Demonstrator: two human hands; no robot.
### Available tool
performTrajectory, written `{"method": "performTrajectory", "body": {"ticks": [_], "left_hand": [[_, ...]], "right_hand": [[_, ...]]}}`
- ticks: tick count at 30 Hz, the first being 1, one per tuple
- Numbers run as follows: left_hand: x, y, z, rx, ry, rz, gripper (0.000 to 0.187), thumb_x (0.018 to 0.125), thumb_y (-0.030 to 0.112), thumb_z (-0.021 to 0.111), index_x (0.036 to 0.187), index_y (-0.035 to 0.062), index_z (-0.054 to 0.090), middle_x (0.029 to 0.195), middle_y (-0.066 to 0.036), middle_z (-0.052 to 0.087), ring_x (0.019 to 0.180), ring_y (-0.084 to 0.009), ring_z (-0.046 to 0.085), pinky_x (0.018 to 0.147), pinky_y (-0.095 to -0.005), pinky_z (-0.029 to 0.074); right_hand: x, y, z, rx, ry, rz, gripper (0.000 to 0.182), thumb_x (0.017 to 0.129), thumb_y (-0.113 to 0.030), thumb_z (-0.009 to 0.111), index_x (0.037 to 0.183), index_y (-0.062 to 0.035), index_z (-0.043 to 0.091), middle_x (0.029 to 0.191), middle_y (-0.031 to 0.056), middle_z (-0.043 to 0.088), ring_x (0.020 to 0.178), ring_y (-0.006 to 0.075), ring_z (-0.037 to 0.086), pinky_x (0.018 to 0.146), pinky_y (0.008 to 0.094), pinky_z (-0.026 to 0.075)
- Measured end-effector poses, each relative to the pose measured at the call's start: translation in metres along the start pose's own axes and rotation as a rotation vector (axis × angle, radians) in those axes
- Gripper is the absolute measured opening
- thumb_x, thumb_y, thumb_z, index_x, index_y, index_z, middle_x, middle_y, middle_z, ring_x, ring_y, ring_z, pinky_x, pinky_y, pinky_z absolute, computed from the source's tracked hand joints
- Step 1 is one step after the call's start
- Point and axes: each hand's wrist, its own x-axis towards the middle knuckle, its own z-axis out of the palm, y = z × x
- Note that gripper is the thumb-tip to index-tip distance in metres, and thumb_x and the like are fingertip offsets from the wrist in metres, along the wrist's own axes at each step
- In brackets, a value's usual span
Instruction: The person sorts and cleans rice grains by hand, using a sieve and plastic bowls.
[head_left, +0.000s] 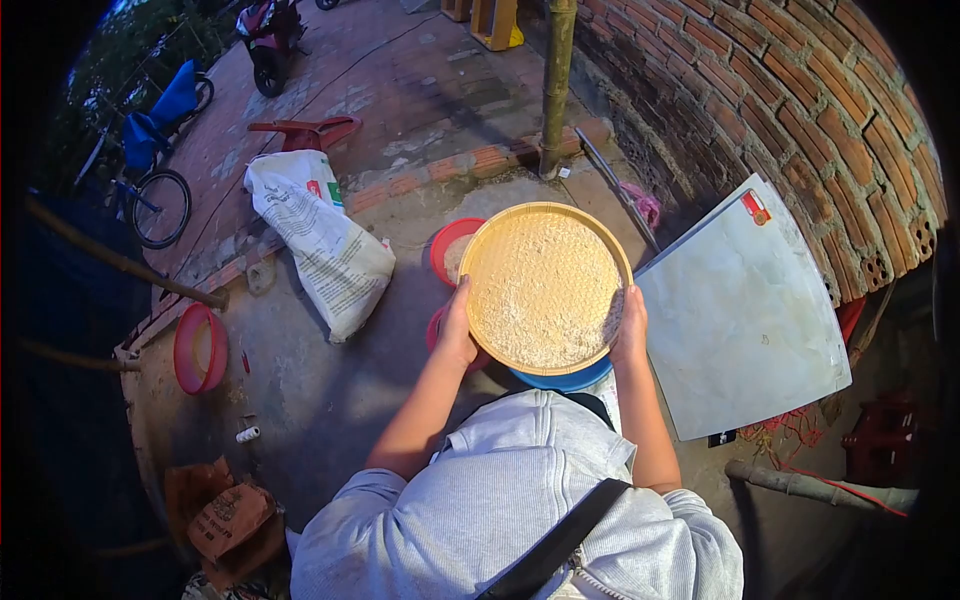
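Observation:
A round woven bamboo winnowing tray (545,240) is held out in front of me, with pale grain or flakes (550,345) spread over it, thickest toward the near side. My left hand (458,330) grips its left rim and my right hand (630,330) grips the right rim, both with fingers mostly hidden beneath. Below the tray's left edge, a red basin (440,255) holds some pale material. Another reddish container (435,330) shows partly behind my left hand. Under the near rim, part of a blue basin (575,381) is visible.
A white printed sack (320,240) lies left of the basins. Farther left sits a red-pink basin (200,350). A large pale panel (750,320) leans at right by the brick wall (800,110). A bamboo post (556,90) stands ahead; brown paper bags (235,520) lie lower left.

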Motion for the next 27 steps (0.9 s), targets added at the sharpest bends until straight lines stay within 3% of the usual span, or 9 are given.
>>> {"method": "performTrajectory", "body": {"ticks": [3, 7, 11, 13, 15, 17, 22, 23, 27], "left_hand": [[-0.001, -0.013, 0.013, 0.235, 0.100, 0.188, 0.047, 0.094, 0.033, 0.047, 0.130, 0.0044, 0.041, 0.120, -0.010, 0.055, 0.109, -0.0206, 0.054, 0.092, -0.0349, 0.044], [0.016, 0.032, -0.018, 0.518, -0.063, 0.008, 0.039, 0.093, 0.026, 0.049, 0.122, 0.0004, 0.047, 0.110, -0.012, 0.060, 0.098, -0.0217, 0.060, 0.085, -0.0346, 0.048], [0.014, 0.048, -0.025, 0.423, -0.028, 0.047, 0.033, 0.091, 0.018, 0.048, 0.118, -0.0015, 0.049, 0.107, -0.014, 0.061, 0.094, -0.0224, 0.062, 0.082, -0.0341, 0.049], [0.020, 0.009, -0.012, 0.432, -0.023, 0.075, 0.035, 0.090, 0.017, 0.050, 0.120, -0.0005, 0.048, 0.109, -0.013, 0.061, 0.097, -0.0206, 0.060, 0.084, -0.0334, 0.047], [0.020, -0.035, 0.006, 0.435, 0.073, 0.132, 0.037, 0.090, 0.017, 0.053, 0.124, 0.0027, 0.047, 0.111, -0.009, 0.059, 0.098, -0.0180, 0.058, 0.084, -0.0323, 0.046], [0.017, -0.046, 0.016, 0.392, 0.001, 0.170, 0.035, 0.091, 0.018, 0.052, 0.122, 0.0028, 0.048, 0.111, -0.009, 0.059, 0.097, -0.0173, 0.058, 0.083, -0.0317, 0.047], [0.020, 0.028, -0.013, 0.438, 0.003, 0.087, 0.031, 0.093, 0.018, 0.048, 0.117, -0.0005, 0.051, 0.104, -0.013, 0.063, 0.090, -0.0212, 0.064, 0.080, -0.0344, 0.051], [0.021, 0.041, -0.020, 0.425, 0.016, 0.088, 0.030, 0.093, 0.018, 0.047, 0.116, -0.0006, 0.051, 0.104, -0.014, 0.063, 0.090, -0.0218, 0.064, 0.080, -0.0341, 0.051], [0.015, 0.024, 0.000, 0.482, 0.004, 0.119, 0.030, 0.093, 0.018, 0.047, 0.117, 0.0014, 0.051, 0.106, -0.011, 0.062, 0.093, -0.0194, 0.061, 0.082, -0.0333, 0.049]], "right_hand": [[0.008, -0.011, -0.012, -0.073, -0.036, -0.070, 0.031, 0.096, -0.026, 0.041, 0.112, -0.0021, 0.051, 0.101, 0.0075, 0.060, 0.089, 0.0169, 0.058, 0.081, 0.0301, 0.046], [-0.013, -0.012, 0.003, -0.242, 0.086, 0.008, 0.027, 0.095, -0.026, 0.044, 0.113, -0.0059, 0.051, 0.095, 0.0053, 0.058, 0.081, 0.0144, 0.057, 0.071, 0.0281, 0.047], [-0.027, 0.004, 0.019, -0.385, -0.034, 0.005, 0.023, 0.094, -0.026, 0.047, 0.108, -0.0073, 0.052, 0.084, 0.0029, 0.055, 0.074, 0.0120, 0.053, 0.067, 0.0261, 0.046], [-0.005, -0.012, -0.010, -0.432, 0.067, 0.040, 0.022, 0.095, -0.023, 0.045, 0.105, -0.0042, 0.052, 0.082, 0.0029, 0.058, 0.072, 0.0122, 0.053, 0.070, 0.0279, 0.045], [0.029, -0.012, -0.042, -0.201, 0.095, -0.059, 0.020, 0.094, -0.020, 0.045, 0.100, -0.0032, 0.054, 0.074, 0.0014, 0.055, 0.062, 0.0109, 0.051, 0.059, 0.0273, 0.045], [0.020, -0.043, -0.037, -0.184, 0.113, 0.093, 0.020, 0.094, -0.021, 0.046, 0.099, -0.0037, 0.054, 0.072, 0.0011, 0.054, 0.059, 0.0116, 0.051, 0.057, 0.0278, 0.045], [-0.007, 0.003, -0.015, -0.438, -0.070, -0.021, 0.029, 0.094, -0.025, 0.047, 0.116, -0.0072, 0.048, 0.092, 0.0049, 0.057, 0.074, 0.0141, 0.055, 0.055, 0.0284, 0.047], [-0.029, -0.011, 0.009, -0.389, -0.135, 0.164, 0.030, 0.093, -0.024, 0.048, 0.118, -0.0074, 0.046, 0.094, 0.0059, 0.057, 0.075, 0.0146, 0.056, 0.060, 0.0276, 0.048], [-0.003, -0.017, -0.025, -0.451, -0.122, 0.097, 0.021, 0.092, -0.019, 0.048, 0.107, -0.0051, 0.050, 0.077, 0.0004, 0.055, 0.063, 0.0084, 0.049, 0.049, 0.0278, 0.041]]}}
